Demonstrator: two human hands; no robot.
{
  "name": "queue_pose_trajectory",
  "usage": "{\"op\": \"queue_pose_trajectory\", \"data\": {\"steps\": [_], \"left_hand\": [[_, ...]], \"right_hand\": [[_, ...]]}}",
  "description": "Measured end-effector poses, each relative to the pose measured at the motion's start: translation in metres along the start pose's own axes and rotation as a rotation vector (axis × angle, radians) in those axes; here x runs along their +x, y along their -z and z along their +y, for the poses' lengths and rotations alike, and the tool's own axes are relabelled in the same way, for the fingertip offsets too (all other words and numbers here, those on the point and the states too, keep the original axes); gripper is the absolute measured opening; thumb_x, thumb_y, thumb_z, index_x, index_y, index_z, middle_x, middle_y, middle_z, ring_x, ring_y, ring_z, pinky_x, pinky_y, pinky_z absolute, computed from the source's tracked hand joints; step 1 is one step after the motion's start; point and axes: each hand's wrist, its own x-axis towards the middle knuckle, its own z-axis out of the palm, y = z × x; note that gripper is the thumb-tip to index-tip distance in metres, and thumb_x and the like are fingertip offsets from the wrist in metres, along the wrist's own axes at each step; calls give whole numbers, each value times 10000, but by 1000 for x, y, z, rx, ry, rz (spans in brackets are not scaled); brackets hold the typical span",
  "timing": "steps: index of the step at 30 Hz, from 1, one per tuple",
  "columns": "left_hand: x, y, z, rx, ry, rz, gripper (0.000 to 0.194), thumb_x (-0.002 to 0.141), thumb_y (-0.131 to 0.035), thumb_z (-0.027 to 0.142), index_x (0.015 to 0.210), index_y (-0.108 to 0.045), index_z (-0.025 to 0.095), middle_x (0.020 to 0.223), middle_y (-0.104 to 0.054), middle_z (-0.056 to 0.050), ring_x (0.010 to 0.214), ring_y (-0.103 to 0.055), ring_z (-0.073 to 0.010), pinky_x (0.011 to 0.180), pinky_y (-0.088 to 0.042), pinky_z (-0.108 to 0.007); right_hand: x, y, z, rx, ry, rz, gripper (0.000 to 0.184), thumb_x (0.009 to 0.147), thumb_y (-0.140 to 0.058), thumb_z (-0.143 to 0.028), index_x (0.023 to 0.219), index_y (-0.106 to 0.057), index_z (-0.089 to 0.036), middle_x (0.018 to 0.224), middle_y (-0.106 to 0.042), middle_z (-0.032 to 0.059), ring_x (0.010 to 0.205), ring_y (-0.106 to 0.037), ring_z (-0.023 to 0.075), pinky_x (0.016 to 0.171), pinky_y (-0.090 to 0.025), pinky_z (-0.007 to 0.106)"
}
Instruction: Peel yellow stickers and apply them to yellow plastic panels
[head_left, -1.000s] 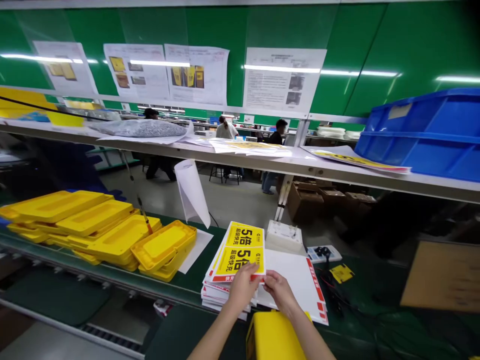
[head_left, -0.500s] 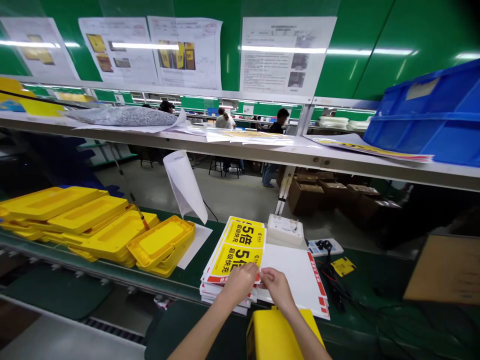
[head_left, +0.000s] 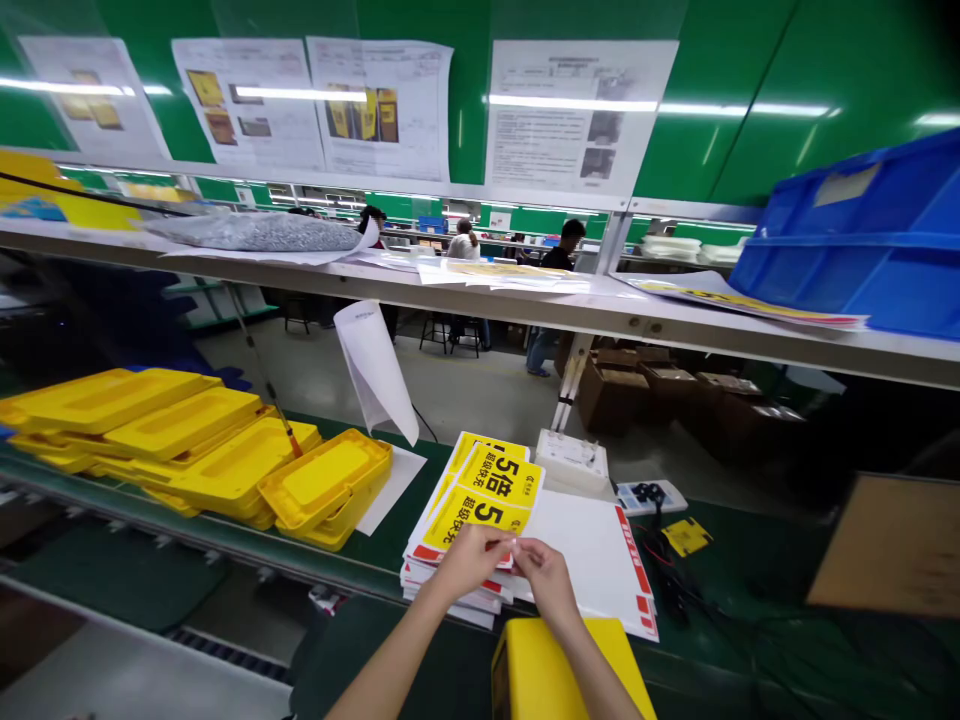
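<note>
A printed yellow sticker sheet (head_left: 496, 478) with large black characters lies askew on top of a stack of similar sheets (head_left: 450, 590). My left hand (head_left: 472, 560) is closed in a pinch at the sheet's near right corner. Fingertips meeting it there, my right hand (head_left: 546, 575) pinches the same corner. The exact edge between the fingers is too small to make out. Beside the stack, under my right hand, lies a white sheet (head_left: 581, 540) with a red printed border. A yellow casing (head_left: 574, 660) stands below my forearms at the bench edge.
Several yellow plastic shells (head_left: 247, 465) are piled on the left, a screwdriver (head_left: 291, 435) hanging over them. Behind the stack sit a white box (head_left: 574, 460) and a power strip (head_left: 651, 496). A shelf (head_left: 495, 290) crosses above, with blue bins (head_left: 855, 240) at right. People sit beyond.
The top sticker sheet has turned slightly and shifted right on the stack, its near corner drawn up between my hands. My fingertips have come closer together.
</note>
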Motion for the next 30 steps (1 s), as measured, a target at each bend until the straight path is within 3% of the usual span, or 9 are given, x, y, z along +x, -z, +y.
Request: {"op": "queue_pose_trajectory", "data": {"steps": [3, 7, 13, 16, 20, 22, 25, 27, 30], "left_hand": [[2, -6, -6, -23, 58, 75, 308, 878, -452, 314, 793, -704, 159, 735, -692, -22, 703, -623, -196, 671, -466, -247], [14, -1, -24, -52, 170, 210, 366, 885, -357, 297, 852, -679, 126, 860, -699, -75, 825, -639, -212, 747, -478, -271], [6, 5, -24, -68, 132, 59, 239, 670, -704, 316, 873, -723, 192, 916, -710, -28, 878, -638, -233, 803, -470, -269], [-1, -2, -16, -73, 100, 61, 117, 732, -638, 262, 793, -723, 210, 872, -713, -17, 855, -635, -222, 794, -449, -271], [10, 1, -21, -143, 168, 260, 108, 774, -572, 213, 720, -662, 186, 756, -674, -36, 781, -611, -239, 806, -431, -335], [21, 19, -34, -235, 272, 443, 118, 798, -532, 192, 721, -618, 168, 742, -646, -56, 786, -605, -253, 815, -440, -374], [25, 66, -54, -466, 436, 713, 112, 828, -462, 151, 770, -558, 143, 788, -630, -95, 802, -622, -255, 778, -488, -392], [10, 102, -62, -648, 500, 853, 89, 832, -438, 113, 826, -525, 129, 829, -625, -116, 791, -635, -240, 747, -519, -388], [-43, 142, -52, -828, 504, 1059, 78, 841, -439, 91, 863, -493, 142, 897, -611, -108, 834, -633, -210, 793, -525, -383]], "right_hand": [[1, -2, 2, -55, 23, 18, 392, 627, -695, -498, 780, -661, -140, 632, -641, 26, 588, -552, 149, 602, -476, 294], [-2, 1, 9, -71, -28, 52, 398, 582, -699, -526, 721, -602, -166, 563, -570, -19, 493, -525, 138, 497, -465, 288], [-7, 5, 8, -51, -86, 31, 419, 569, -698, -533, 741, -593, -166, 560, -565, -28, 521, -569, 144, 595, -528, 331], [-8, 0, 6, -46, -81, 22, 397, 569, -707, -505, 741, -598, -165, 566, -568, -33, 519, -560, 129, 613, -531, 323], [-3, 0, 10, -49, -114, 16, 296, 584, -703, -410, 704, -588, -165, 529, -565, -36, 507, -556, 128, 584, -524, 304], [3, 6, 14, -46, -153, 45, 217, 616, -670, -348, 693, -573, -169, 521, -550, -50, 502, -548, 115, 591, -528, 295], [18, 24, 20, -67, -222, 124, 101, 691, -603, -247, 675, -545, -167, 544, -528, -69, 526, -549, 90, 640, -537, 280], [28, 37, 22, -120, -268, 166, 101, 746, -578, -199, 667, -535, -154, 552, -526, -70, 545, -559, 85, 653, -537, 281], [40, 54, 19, -247, -314, 191, 139, 801, -574, -218, 688, -549, -139, 589, -562, -57, 575, -577, 91, 645, -533, 291]]}}
